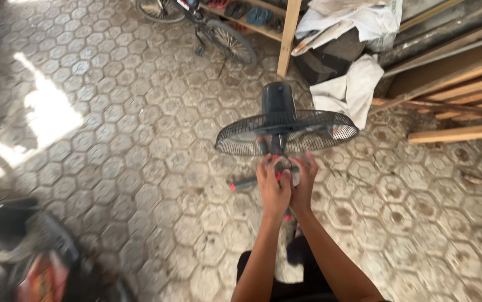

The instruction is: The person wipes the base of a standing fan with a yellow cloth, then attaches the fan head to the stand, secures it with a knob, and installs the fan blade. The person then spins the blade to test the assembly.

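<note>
The grey hexagon-tiled floor (140,168) carries a black electric fan with a round wire-mesh guard (286,131), lying motor-up. Its front guard appears already off; the hub remains assembled. Left hand (273,187) and right hand (303,184) clench around the fan's hub, fingers curled. A red-tipped tool (245,183) lies just beside; timber planks (453,89) crowd the right.

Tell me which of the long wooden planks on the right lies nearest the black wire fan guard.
The dark reddish plank lying flat, whose end reaches toward the black wire fan guard near the white cloth. The paler planks sit farther right.
</note>
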